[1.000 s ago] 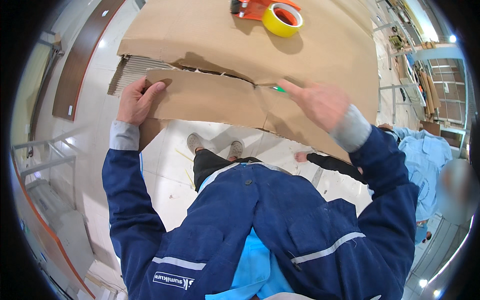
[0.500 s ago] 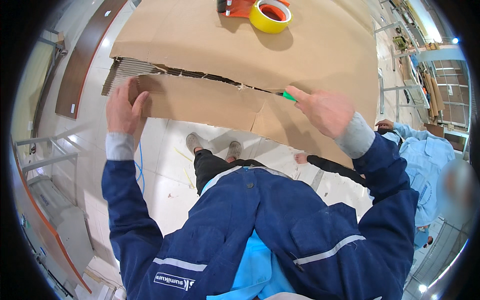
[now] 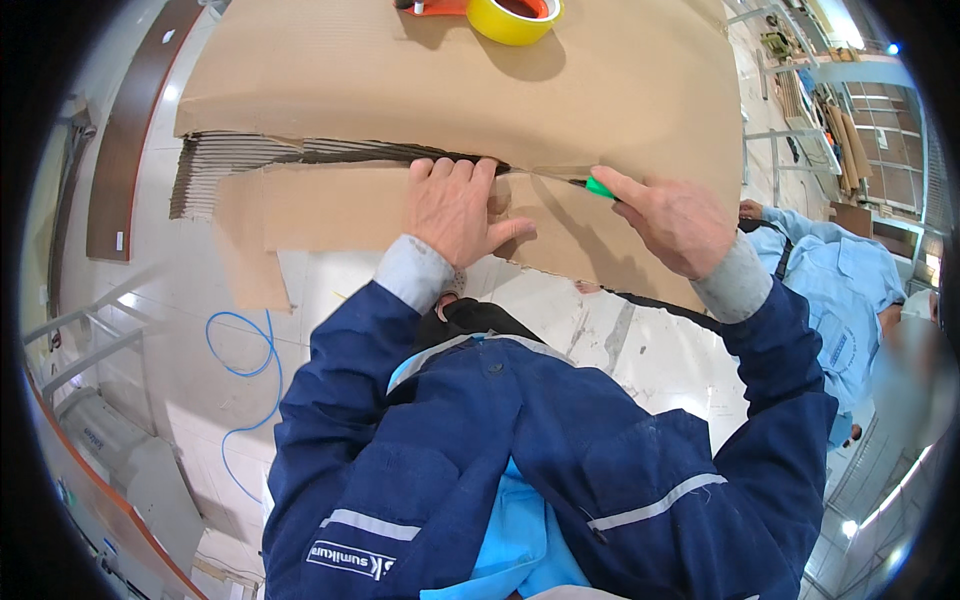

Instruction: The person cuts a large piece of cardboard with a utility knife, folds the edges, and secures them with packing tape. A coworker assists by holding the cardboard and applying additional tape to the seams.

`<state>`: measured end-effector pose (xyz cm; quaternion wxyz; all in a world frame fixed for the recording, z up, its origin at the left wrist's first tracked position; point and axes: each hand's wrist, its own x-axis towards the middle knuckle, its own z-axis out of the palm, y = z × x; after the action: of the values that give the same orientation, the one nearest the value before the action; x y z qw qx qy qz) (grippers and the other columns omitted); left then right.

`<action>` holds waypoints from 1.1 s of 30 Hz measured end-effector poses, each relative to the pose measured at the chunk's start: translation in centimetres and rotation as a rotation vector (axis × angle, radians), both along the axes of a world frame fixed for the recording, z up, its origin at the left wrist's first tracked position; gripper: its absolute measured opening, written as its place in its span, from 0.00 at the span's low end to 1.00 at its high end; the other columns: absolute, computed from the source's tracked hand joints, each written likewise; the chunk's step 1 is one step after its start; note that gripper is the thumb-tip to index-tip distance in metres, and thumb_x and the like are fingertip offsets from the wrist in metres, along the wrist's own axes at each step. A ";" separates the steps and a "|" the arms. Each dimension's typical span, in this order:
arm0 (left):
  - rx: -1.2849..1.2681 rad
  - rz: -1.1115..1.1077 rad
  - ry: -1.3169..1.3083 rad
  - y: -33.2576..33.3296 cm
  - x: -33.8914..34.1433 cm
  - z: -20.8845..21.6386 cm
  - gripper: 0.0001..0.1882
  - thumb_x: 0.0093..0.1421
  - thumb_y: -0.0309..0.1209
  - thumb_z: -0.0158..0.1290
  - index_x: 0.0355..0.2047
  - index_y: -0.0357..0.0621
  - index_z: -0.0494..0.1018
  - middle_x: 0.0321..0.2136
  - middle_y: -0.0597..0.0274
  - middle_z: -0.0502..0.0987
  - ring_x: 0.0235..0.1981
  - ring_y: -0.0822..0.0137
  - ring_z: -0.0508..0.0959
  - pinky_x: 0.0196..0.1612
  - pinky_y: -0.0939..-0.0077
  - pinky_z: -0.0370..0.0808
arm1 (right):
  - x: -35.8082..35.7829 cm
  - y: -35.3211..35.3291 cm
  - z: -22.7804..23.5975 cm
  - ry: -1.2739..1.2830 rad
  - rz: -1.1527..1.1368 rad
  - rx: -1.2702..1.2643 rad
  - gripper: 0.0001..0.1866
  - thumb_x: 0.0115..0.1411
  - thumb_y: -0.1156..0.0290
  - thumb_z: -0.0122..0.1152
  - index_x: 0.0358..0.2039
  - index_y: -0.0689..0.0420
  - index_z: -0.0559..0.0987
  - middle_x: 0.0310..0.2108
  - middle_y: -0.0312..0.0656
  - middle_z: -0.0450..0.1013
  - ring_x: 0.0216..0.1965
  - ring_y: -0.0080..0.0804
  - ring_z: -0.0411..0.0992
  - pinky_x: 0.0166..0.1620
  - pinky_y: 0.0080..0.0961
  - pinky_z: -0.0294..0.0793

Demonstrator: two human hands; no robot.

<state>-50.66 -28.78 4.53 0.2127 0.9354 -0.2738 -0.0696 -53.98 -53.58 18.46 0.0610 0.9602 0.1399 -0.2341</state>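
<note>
- Right hand (image 3: 682, 228) grasps a green-handled cutter (image 3: 599, 188), its tip at the large brown cardboard sheet (image 3: 620, 110).
- Left hand (image 3: 458, 212) lies along the sheet's dark slit (image 3: 370, 152); cannot tell whether it pinches.
- Yellow tape roll (image 3: 510, 29) lies beyond, on the sheet.

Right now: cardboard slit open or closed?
Open: between the cardboard sheet and front strip, ridged corrugation shows, widest at the left.

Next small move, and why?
Probably draw the cutter slightly further right with the right hand: the slit gapes at left but narrows toward the cutter, and no cut shows in the cardboard beyond. The left hand already rests on the strip, likely steadying it.
</note>
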 end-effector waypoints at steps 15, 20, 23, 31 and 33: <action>-0.118 -0.135 0.016 -0.4 -1.4 2.9 0.22 0.60 0.55 0.62 0.29 0.49 0.81 0.19 0.57 0.79 0.24 0.50 0.78 0.38 0.60 0.70 | -5.6 -10.2 1.9 0.014 0.022 -0.191 0.22 0.68 0.63 0.60 0.63 0.36 0.74 0.27 0.45 0.76 0.29 0.46 0.78 0.29 0.44 0.74; -0.213 -0.176 -0.124 -0.5 -4.3 4.5 0.17 0.56 0.48 0.68 0.24 0.49 0.80 0.16 0.58 0.76 0.21 0.52 0.75 0.35 0.61 0.66 | -8.7 -14.9 1.9 -0.101 0.021 -0.056 0.20 0.68 0.59 0.61 0.60 0.36 0.76 0.28 0.44 0.77 0.29 0.47 0.79 0.28 0.44 0.75; -0.251 -0.154 -0.123 -0.8 -6.1 5.0 0.15 0.54 0.44 0.70 0.23 0.49 0.79 0.16 0.58 0.75 0.20 0.53 0.74 0.34 0.63 0.65 | -9.3 -16.8 1.3 -0.171 0.073 -0.030 0.20 0.68 0.58 0.60 0.60 0.37 0.76 0.28 0.44 0.77 0.28 0.47 0.79 0.28 0.44 0.76; -0.263 -0.080 -0.081 -1.2 -7.8 6.4 0.14 0.50 0.40 0.73 0.26 0.45 0.82 0.16 0.58 0.75 0.20 0.55 0.70 0.35 0.65 0.66 | -9.8 -19.1 2.1 -0.119 0.135 -0.094 0.21 0.68 0.59 0.58 0.61 0.37 0.76 0.25 0.46 0.76 0.29 0.49 0.79 0.30 0.47 0.76; -0.251 -0.037 -0.054 -1.1 -7.5 6.8 0.14 0.51 0.40 0.73 0.27 0.44 0.82 0.16 0.57 0.75 0.19 0.55 0.70 0.34 0.65 0.67 | -10.0 -19.7 2.1 -0.121 0.146 -0.079 0.21 0.68 0.60 0.58 0.61 0.38 0.76 0.24 0.47 0.76 0.30 0.50 0.79 0.32 0.48 0.76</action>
<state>-58.14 -29.88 11.37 0.3195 0.8977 -0.3031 -0.0135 -63.94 -73.26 20.53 0.1240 0.9566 0.1962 -0.1759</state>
